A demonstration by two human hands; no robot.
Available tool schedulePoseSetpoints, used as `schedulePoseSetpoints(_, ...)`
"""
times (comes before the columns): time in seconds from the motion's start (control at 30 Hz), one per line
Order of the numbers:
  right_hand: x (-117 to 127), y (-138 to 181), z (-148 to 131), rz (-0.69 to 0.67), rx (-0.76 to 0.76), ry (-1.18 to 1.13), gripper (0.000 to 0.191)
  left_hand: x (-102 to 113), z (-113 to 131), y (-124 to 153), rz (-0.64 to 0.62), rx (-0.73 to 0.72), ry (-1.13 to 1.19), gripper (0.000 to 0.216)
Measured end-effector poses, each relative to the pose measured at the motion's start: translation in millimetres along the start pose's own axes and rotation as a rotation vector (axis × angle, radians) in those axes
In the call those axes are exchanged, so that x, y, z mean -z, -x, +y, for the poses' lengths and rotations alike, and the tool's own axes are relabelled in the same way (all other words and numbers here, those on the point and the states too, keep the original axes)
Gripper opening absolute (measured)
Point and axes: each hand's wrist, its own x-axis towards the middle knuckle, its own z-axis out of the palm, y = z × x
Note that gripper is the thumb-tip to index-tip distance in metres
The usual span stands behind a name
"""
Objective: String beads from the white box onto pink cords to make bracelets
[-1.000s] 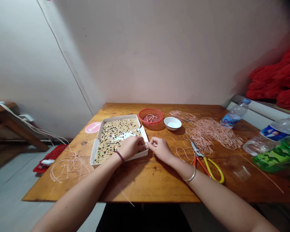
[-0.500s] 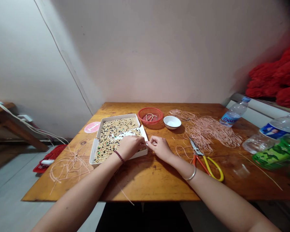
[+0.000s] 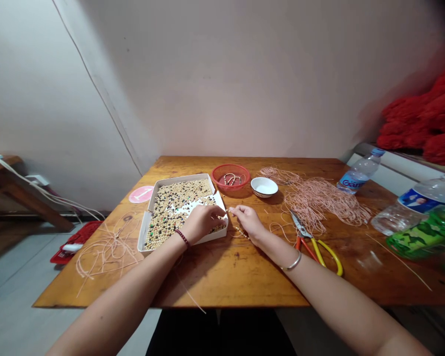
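Note:
My left hand [image 3: 203,221] reaches over the front right corner of a shallow white box [image 3: 144,232] full of small beads [image 3: 170,195], mostly cream with some black and green. Its thumb and fingertips are pinched together; what lies between them is too small to make out. Just right of the box my right hand [image 3: 246,223] is closed, finger and thumb pinched on a beaded string. Part of that beaded string [image 3: 240,231] curves below the right fingers, near the table. The fingertips of both hands are close together but apart.
Behind stand a red basket [image 3: 230,179] holding a beaded loop and a white bowl [image 3: 264,187]. To the right lie a pink cord heap [image 3: 319,200], yellow-and-orange handled pliers [image 3: 311,242] and several bottles [image 3: 359,173]. Loose cord [image 3: 111,247] lies left of the box.
My right hand has shifted slightly away from the left, opening a small gap between the fingertips. More of the beaded string now shows below the right hand.

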Motion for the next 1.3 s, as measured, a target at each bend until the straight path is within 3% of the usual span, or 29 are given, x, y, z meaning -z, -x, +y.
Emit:
schedulePoseSetpoints(0.3, 1, -6, 7, 0.078, 0.124, 0.065, 0.037, -5, -6, -3, 0.104, -0.013, 0.326, 0.027)
schedulePoseSetpoints(0.5, 2, -7, 11, 0.075, 0.14, 0.117, 0.036, -2, -3, -7, 0.007, 0.114, 0.714, 0.023)
schedulePoseSetpoints(0.87, 1, -7, 15, 0.058, 0.131, 0.152, 0.036, 0, -5, -6, -0.021, 0.296, 0.703, 0.041)
schedulePoseSetpoints(1.17, -3, -3, 9, -0.044, 0.13, 0.089, 0.04, 0, -3, -8, -0.058, 0.2, 0.409, 0.053)
schedulePoseSetpoints(1.3, -5, -1, 7, -0.076, 0.123, 0.063, 0.043, 1, -2, -7, -0.038, 0.189, 0.406, 0.055)
